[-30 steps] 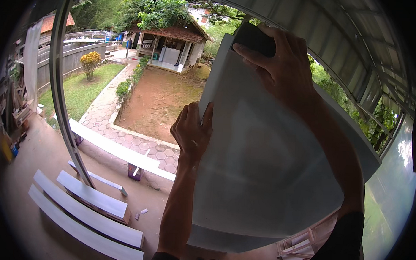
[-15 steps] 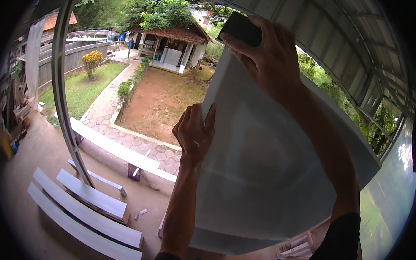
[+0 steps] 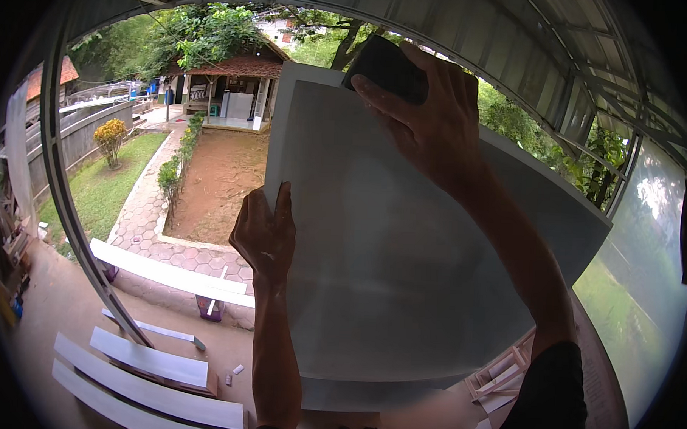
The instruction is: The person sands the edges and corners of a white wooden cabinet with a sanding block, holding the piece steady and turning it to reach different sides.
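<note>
Two hands steady a white painted panel [image 3: 402, 277] held upright: left hand [image 3: 265, 234] flat against its 9 o'clock edge, right hand [image 3: 426, 115] with fingers clamped on a dark sanding block [image 3: 385, 66] at 12 (panel looks stiff, light, best gripped by its edges).

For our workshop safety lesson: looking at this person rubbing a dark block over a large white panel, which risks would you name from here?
1. The left hand steadies the white panel only at its left edge, so pressure higher up might tip or twist it.
2. The right hand presses the dark sanding block close to the panel's top corner; it could slip off the edge.
3. White boards lie on the floor below, possibly a tripping hazard.
</note>
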The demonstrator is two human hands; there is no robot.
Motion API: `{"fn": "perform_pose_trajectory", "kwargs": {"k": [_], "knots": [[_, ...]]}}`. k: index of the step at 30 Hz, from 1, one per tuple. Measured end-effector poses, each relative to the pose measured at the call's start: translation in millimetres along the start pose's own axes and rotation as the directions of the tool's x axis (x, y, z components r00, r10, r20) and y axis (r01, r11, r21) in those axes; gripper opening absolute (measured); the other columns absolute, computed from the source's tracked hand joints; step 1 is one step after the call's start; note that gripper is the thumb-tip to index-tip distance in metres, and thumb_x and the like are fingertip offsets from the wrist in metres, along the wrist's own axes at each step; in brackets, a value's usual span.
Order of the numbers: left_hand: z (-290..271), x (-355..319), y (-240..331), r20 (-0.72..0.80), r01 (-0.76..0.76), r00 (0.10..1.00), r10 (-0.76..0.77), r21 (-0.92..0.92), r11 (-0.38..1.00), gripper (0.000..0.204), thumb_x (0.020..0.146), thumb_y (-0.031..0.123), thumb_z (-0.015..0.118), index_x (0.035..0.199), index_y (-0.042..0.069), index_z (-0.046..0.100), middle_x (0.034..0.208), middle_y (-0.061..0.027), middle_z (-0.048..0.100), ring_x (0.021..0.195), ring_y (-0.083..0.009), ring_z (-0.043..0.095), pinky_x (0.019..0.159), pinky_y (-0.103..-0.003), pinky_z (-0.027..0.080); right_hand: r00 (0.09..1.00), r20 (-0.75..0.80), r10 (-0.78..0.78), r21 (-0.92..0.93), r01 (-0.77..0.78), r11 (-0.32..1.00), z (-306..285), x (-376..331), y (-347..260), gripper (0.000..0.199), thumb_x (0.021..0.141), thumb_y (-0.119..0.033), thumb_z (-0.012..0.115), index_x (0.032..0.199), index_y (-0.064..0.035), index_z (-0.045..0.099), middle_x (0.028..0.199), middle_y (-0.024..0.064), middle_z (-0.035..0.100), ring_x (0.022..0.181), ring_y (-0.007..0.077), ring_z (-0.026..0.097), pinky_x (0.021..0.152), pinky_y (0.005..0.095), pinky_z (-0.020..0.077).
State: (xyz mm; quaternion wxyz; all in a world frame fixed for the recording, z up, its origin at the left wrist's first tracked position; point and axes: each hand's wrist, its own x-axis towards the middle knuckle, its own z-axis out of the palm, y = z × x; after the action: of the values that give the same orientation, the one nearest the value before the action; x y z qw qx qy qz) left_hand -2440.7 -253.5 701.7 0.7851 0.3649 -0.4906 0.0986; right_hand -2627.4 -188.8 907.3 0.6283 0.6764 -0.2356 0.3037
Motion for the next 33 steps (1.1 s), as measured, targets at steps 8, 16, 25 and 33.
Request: {"fn": "perform_pose_trajectory", "kwargs": {"k": [8, 16, 25, 33], "knots": [[-0.2, -1.7, 5.5, 0.003, 0.06, 0.998, -0.06, -0.064, 0.996, 0.03, 0.096, 0.021, 0.079, 0.084, 0.002, 0.061, 0.071, -0.0119, 0.064, 0.055, -0.0237, 0.061, 0.053, -0.037, 0.048, 0.952, 0.016, 0.307, -0.16, -0.3, 0.94, -113.8, -127.6, 82.2, 0.044, 0.082, -0.015, 0.086, 0.121, -0.0335, 0.08, 0.143, 0.01, 0.058, 0.123, 0.0297, 0.058, 0.107, 0.0424, 0.0457], [-0.8, 5.4, -3.0, 0.033, 0.073, 0.996, -0.077, 0.104, 0.992, 0.037, 0.1, 0.028, 0.075, 0.081, 0.001, 0.058, 0.07, -0.0135, 0.064, 0.055, -0.0241, 0.059, 0.053, -0.037, 0.047, 0.989, 0.041, 0.144, 0.105, -0.147, 0.983, -12.9, -44.4, -4.7, 0.049, 0.074, -0.02, 0.087, 0.12, -0.0328, 0.079, 0.144, 0.0156, 0.054, 0.126, 0.0326, 0.055, 0.109, 0.0523, 0.0376], [-8.6, 10.5, 13.2, 0.084, 0.247, 0.965, -0.248, 0.025, 0.969, 0.035, 0.103, 0.031, 0.071, 0.096, -0.003, 0.068, 0.077, -0.0135, 0.072, 0.06, -0.0208, 0.067, 0.057, -0.033, 0.053, 0.903, -0.101, 0.417, -0.149, -0.429, 0.891, -107.7, -161.4, 88.1, 0.04, 0.086, -0.019, 0.082, 0.121, -0.0363, 0.08, 0.145, 0.0124, 0.061, 0.125, 0.0321, 0.06, 0.108, 0.0454, 0.0436], [-14.1, 13.6, -2.4, 0.109, 0.205, 0.971, -0.212, 0.071, 0.976, 0.046, 0.104, 0.044, 0.068, 0.095, -0.001, 0.068, 0.072, -0.008, 0.069, 0.061, -0.0157, 0.064, 0.06, -0.032, 0.051, 0.753, -0.279, 0.596, -0.109, -0.641, 0.76, -105.8, -179.8, 80.2, 0.042, 0.086, -0.01, 0.079, 0.122, -0.0308, 0.08, 0.148, 0.0115, 0.06, 0.131, 0.0313, 0.059, 0.112, 0.0459, 0.0398]]}}
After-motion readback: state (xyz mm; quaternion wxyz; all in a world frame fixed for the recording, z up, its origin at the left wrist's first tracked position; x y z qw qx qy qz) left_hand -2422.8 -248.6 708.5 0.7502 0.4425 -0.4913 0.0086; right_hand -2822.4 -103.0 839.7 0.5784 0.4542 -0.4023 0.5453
